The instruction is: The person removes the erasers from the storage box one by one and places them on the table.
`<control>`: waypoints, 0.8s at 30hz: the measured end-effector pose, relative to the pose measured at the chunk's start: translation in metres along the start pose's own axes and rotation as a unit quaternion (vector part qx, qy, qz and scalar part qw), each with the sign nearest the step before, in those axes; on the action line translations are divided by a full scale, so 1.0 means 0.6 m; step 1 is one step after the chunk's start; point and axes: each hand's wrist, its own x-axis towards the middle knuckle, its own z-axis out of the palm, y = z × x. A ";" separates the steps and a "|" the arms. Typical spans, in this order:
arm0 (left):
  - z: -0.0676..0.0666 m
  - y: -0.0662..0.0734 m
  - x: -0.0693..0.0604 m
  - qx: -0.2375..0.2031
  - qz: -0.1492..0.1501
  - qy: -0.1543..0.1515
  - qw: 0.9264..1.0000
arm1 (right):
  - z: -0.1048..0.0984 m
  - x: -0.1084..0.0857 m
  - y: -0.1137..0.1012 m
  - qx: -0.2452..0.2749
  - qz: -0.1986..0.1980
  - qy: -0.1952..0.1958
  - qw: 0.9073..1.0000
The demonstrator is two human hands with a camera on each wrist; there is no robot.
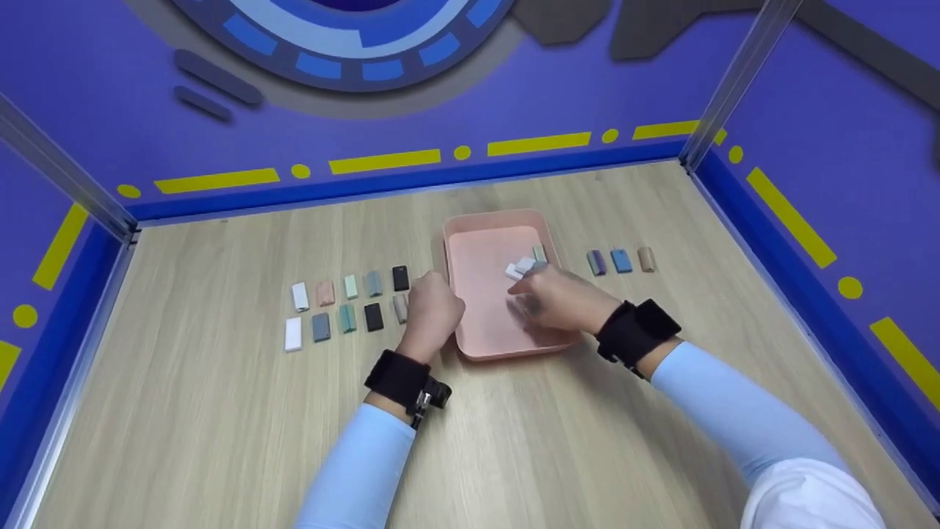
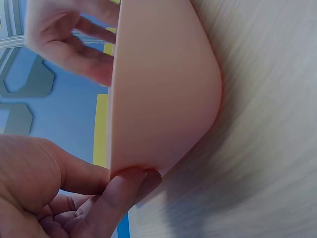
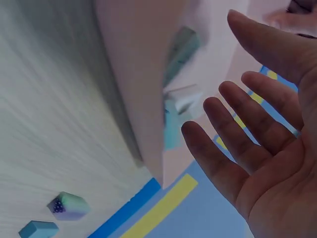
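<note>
A shallow pink tray [image 1: 477, 294] lies on the table between my two hands. My left hand [image 1: 433, 308] pinches its left rim; in the left wrist view thumb and fingers meet on the tray wall [image 2: 163, 84]. Over the tray's right half is my right hand [image 1: 558, 297], blurred in the head view. The right wrist view shows this hand [image 3: 277, 144] with its fingers spread and nothing in them. Inside the tray lie several small blocks, among them a white block [image 3: 183, 96], a greenish block [image 3: 182, 54] and a light blue block [image 3: 171, 126].
Left of the tray, two rows of small blocks include a white block [image 1: 293, 335] and a black block [image 1: 400, 278]. Right of it stand a purple-green block [image 1: 596, 262], a blue block [image 1: 621, 260] and a tan block [image 1: 646, 258]. Blue-purple panels [image 1: 411, 132] enclose the table.
</note>
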 end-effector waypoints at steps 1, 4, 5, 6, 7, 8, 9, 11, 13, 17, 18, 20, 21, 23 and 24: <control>0.001 0.000 0.000 0.001 0.001 0.001 1.000 | 0.006 -0.001 0.002 -0.008 -0.009 -0.004 1.000; 0.002 -0.001 -0.001 0.005 0.005 0.005 1.000 | 0.017 -0.004 0.007 -0.025 -0.027 -0.019 0.999; 0.002 0.000 -0.001 0.006 0.005 0.004 1.000 | 0.019 -0.005 0.008 -0.030 -0.029 -0.023 0.999; 0.002 -0.001 -0.001 0.006 0.005 0.005 1.000 | 0.021 -0.006 0.009 -0.036 -0.030 -0.025 0.999; 0.002 0.000 -0.001 0.008 0.009 0.006 1.000 | 0.021 -0.006 0.009 -0.040 -0.029 -0.029 0.998; 0.002 0.000 -0.001 0.009 0.012 0.007 1.000 | 0.022 -0.007 0.009 -0.043 -0.026 -0.033 0.998; 0.001 -0.001 -0.002 0.009 0.014 0.008 1.000 | 0.022 -0.008 0.009 -0.046 -0.023 -0.036 0.998; 0.001 -0.001 -0.002 0.011 0.020 0.009 1.000 | 0.023 -0.009 0.008 -0.053 -0.015 -0.042 0.998; 0.001 -0.001 -0.002 0.013 0.024 0.011 1.000 | 0.024 -0.010 0.008 -0.057 -0.005 -0.045 0.997; 0.001 -0.001 -0.002 0.011 0.019 0.008 1.000 | 0.026 -0.012 0.008 -0.060 0.006 -0.041 0.997; 0.001 -0.001 -0.002 0.010 0.018 0.007 1.000 | 0.026 -0.013 0.008 -0.060 0.006 -0.039 0.997; 0.001 -0.002 -0.002 0.008 0.016 0.006 1.000 | 0.027 -0.013 0.008 -0.061 0.005 -0.035 0.997; 0.001 -0.002 -0.002 0.008 0.016 0.005 1.000 | 0.027 -0.013 0.008 -0.061 0.004 -0.033 0.998; 0.001 -0.002 -0.001 0.009 0.016 0.005 1.000 | 0.027 -0.013 0.007 -0.054 0.000 -0.030 0.998; 0.001 -0.002 -0.001 0.009 0.015 0.005 1.000 | 0.027 -0.013 0.007 -0.051 -0.001 -0.030 0.998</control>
